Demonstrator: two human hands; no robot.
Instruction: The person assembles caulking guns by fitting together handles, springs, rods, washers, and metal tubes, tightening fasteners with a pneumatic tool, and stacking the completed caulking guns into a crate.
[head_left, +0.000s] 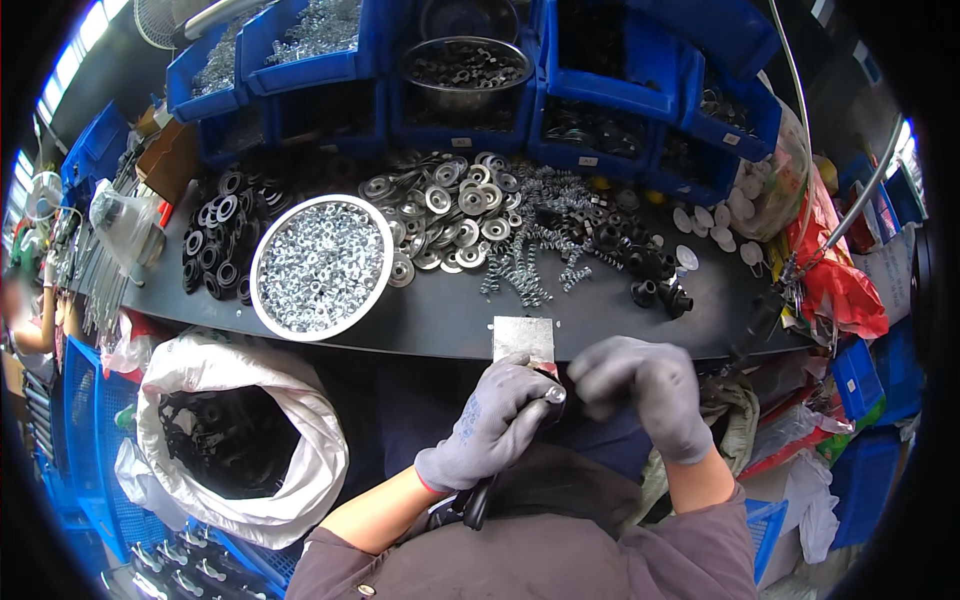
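My left hand (490, 415), in a grey glove, is closed around a dark part with a round silver tip (554, 395), held in front of my body just off the table's near edge. The glove hides most of that part, so its kind is unclear. Below the wrist a black strip-like piece (478, 505) hangs down; whether it joins the held part cannot be seen. My right hand (645, 385), also gloved, is raised just to the right with bent fingers, smeared by motion. Beyond the left hand, a small silver metal plate (524, 338) sits at the table edge.
On the dark table (430, 318) are a white-rimmed bowl of nuts (262, 290), piled metal discs (440, 200), black rings (210, 235), springs (520, 275) and black fittings (645, 292). Blue bins (310, 72) line the back. A white sack (325, 430) stands left, red plastic (845, 295) right.
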